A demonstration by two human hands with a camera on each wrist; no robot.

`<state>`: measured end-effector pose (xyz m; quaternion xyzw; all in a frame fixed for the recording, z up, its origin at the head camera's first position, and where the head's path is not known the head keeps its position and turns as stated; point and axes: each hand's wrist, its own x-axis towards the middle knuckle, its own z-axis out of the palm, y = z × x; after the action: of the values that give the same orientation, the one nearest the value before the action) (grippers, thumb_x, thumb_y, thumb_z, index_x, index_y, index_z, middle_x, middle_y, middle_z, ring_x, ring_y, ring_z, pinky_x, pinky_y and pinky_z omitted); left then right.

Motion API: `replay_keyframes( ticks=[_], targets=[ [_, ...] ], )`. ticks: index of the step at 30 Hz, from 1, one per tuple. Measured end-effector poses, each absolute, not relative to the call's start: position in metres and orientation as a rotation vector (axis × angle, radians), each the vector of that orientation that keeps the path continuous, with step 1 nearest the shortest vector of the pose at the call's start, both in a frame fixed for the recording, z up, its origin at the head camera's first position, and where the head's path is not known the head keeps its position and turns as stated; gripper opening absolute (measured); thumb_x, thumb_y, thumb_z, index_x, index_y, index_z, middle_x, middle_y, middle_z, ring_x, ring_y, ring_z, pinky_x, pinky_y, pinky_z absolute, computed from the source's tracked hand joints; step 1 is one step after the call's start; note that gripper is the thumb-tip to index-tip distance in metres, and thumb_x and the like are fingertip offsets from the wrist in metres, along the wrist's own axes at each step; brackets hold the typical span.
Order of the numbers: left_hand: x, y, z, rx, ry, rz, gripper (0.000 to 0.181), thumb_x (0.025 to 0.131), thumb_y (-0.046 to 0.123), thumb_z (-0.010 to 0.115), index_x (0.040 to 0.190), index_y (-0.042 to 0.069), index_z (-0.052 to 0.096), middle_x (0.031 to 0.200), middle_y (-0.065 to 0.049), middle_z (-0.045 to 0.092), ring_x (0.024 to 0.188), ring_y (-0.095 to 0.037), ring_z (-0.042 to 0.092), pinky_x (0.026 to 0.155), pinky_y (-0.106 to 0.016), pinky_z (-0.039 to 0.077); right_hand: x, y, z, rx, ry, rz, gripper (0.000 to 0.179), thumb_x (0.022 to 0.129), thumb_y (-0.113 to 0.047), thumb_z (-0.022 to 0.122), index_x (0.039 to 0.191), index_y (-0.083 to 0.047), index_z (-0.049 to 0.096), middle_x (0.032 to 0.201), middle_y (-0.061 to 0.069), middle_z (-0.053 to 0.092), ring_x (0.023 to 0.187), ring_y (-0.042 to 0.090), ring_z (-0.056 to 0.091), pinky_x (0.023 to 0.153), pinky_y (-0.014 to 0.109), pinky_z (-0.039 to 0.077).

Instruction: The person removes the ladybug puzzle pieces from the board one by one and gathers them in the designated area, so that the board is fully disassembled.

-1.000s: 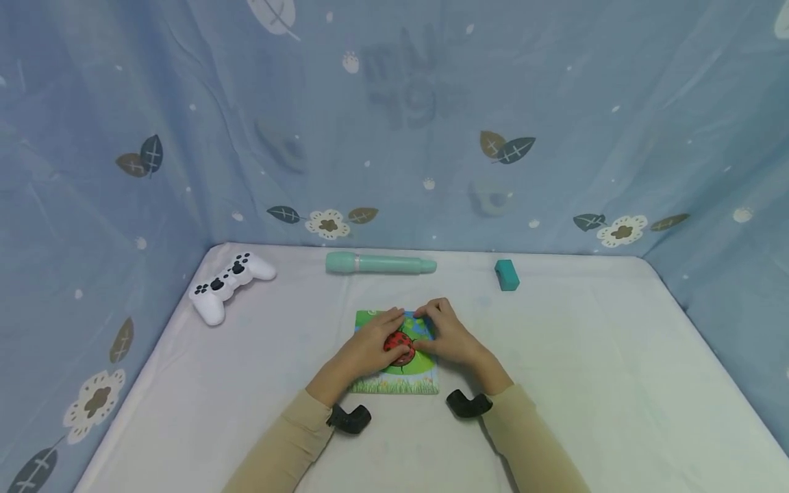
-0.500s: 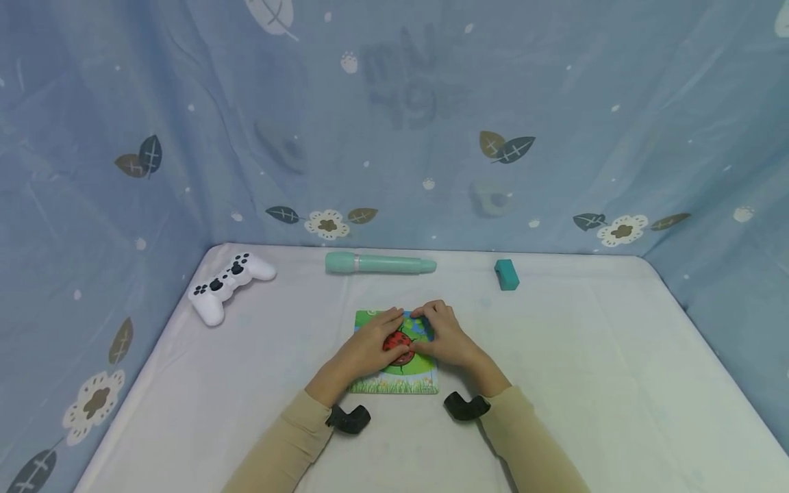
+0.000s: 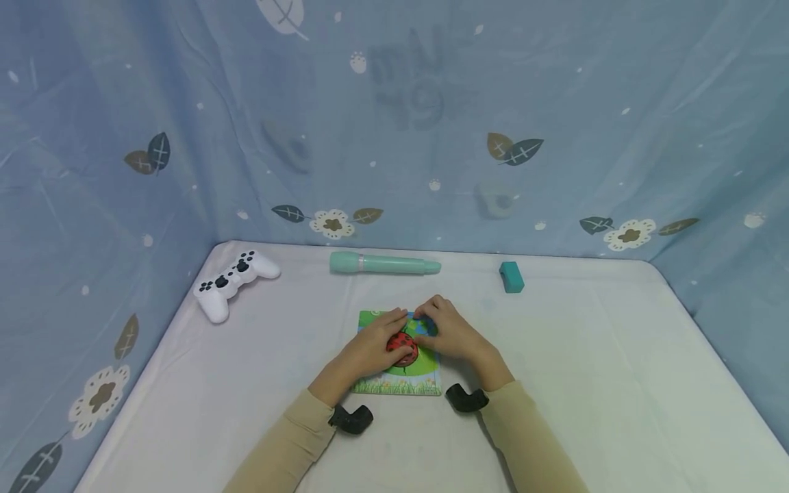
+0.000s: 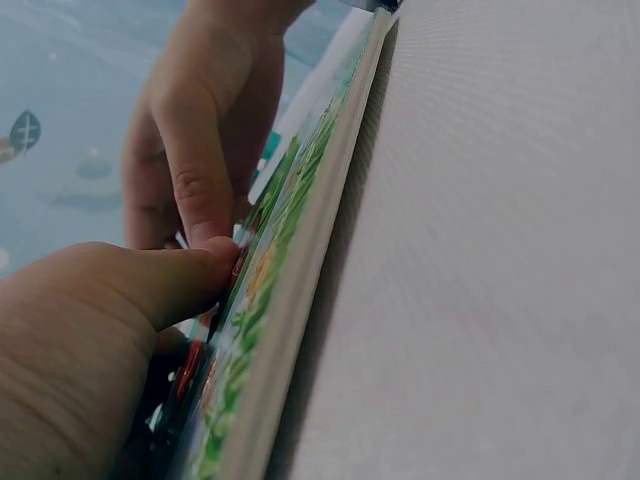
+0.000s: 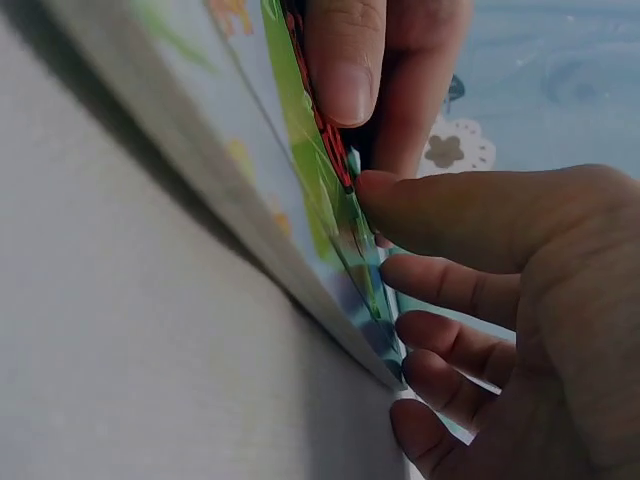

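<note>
A square ladybug puzzle board [image 3: 397, 387] lies flat on the white table, with green grass printed along its near edge. My left hand [image 3: 368, 348] rests over its left half, fingers extended toward the far edge and thumb on the red ladybug [image 3: 402, 341]. Over the upper right part is my right hand [image 3: 457, 334], thumb and forefinger bent and apart. In the right wrist view the right thumb [image 5: 450, 215] touches the surface near the ladybug, and the other fingertips lie along the board's far part. The left thumb [image 4: 185, 280] meets the picture in the left wrist view.
A white game controller [image 3: 235, 284] lies at the table's far left. Near the back edge is a mint-green tube-shaped object [image 3: 385, 264]. A teal block [image 3: 511, 277] sits to its right. Blue patterned cloth [image 3: 394, 137] hangs behind and at both sides.
The right thumb has shifted slightly right, away from the left thumb. The left hand and the board keep their place; the whole view has shifted a little.
</note>
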<state>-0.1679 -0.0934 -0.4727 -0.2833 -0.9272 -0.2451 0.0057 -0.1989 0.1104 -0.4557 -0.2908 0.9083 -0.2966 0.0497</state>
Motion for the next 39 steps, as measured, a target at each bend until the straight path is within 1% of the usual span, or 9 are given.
replay_keyframes(
  ticks=[8,12,17,23,32,34,39],
  targets=[
    [-0.167,-0.093,-0.471,-0.868,-2.918,-0.772,0.063,0.091,0.038,0.063,0.139,0.001,0.046,0.148,-0.013,0.039,0.137,-0.028,0.038,0.108,-0.042,0.040,-0.204,0.112,-0.460,-0.910,2.736,-0.930,0.033,0.083,-0.025,0.072,0.109,-0.010,0.060,0.109,0.007,0.049,0.100,0.021,0.044,0.089,0.040,0.045],
    [-0.168,-0.093,-0.474,-0.866,-2.918,-0.785,0.064,0.091,0.039,0.063,0.139,0.002,0.046,0.148,-0.012,0.040,0.137,-0.027,0.038,0.108,-0.042,0.040,-0.205,0.110,-0.462,-0.912,2.684,-1.004,0.033,0.083,-0.028,0.072,0.106,-0.009,0.057,0.107,0.009,0.047,0.097,0.021,0.041,0.084,0.037,0.042],
    [-0.168,-0.093,-0.476,-0.861,-2.917,-0.794,0.065,0.090,0.040,0.062,0.140,0.003,0.046,0.149,-0.012,0.039,0.137,-0.027,0.038,0.108,-0.041,0.040,-0.205,0.109,-0.465,-0.909,2.677,-1.033,0.033,0.083,-0.028,0.072,0.103,-0.008,0.055,0.104,0.009,0.046,0.094,0.019,0.038,0.081,0.033,0.038],
    [-0.169,-0.094,-0.475,-0.879,-2.894,-0.778,0.064,0.090,0.039,0.063,0.139,0.001,0.047,0.148,-0.013,0.040,0.136,-0.027,0.039,0.108,-0.041,0.041,-0.207,0.108,-0.469,-0.911,2.694,-1.060,0.034,0.081,-0.027,0.072,0.102,-0.007,0.054,0.102,0.008,0.044,0.093,0.019,0.037,0.080,0.032,0.036],
    [-0.169,-0.094,-0.473,-0.888,-2.890,-0.786,0.063,0.090,0.038,0.063,0.138,0.001,0.047,0.147,-0.014,0.041,0.136,-0.027,0.039,0.107,-0.041,0.041,-0.207,0.108,-0.468,-0.882,2.697,-1.078,0.035,0.081,-0.026,0.072,0.103,-0.007,0.052,0.104,0.008,0.045,0.095,0.021,0.038,0.081,0.034,0.037],
    [-0.169,-0.093,-0.472,-0.889,-2.887,-0.788,0.062,0.091,0.038,0.063,0.138,0.001,0.047,0.147,-0.014,0.041,0.136,-0.028,0.039,0.107,-0.041,0.041,-0.207,0.109,-0.467,-0.877,2.676,-1.111,0.037,0.081,-0.026,0.073,0.105,-0.007,0.052,0.106,0.010,0.048,0.097,0.023,0.039,0.082,0.036,0.038],
    [-0.168,-0.093,-0.473,-0.903,-2.864,-0.790,0.062,0.091,0.036,0.063,0.137,-0.001,0.048,0.146,-0.016,0.042,0.136,-0.030,0.039,0.106,-0.043,0.041,-0.204,0.117,-0.463,-0.913,2.597,-1.199,0.039,0.082,-0.022,0.071,0.113,-0.003,0.056,0.114,0.011,0.056,0.106,0.027,0.047,0.093,0.046,0.043]
  ],
)
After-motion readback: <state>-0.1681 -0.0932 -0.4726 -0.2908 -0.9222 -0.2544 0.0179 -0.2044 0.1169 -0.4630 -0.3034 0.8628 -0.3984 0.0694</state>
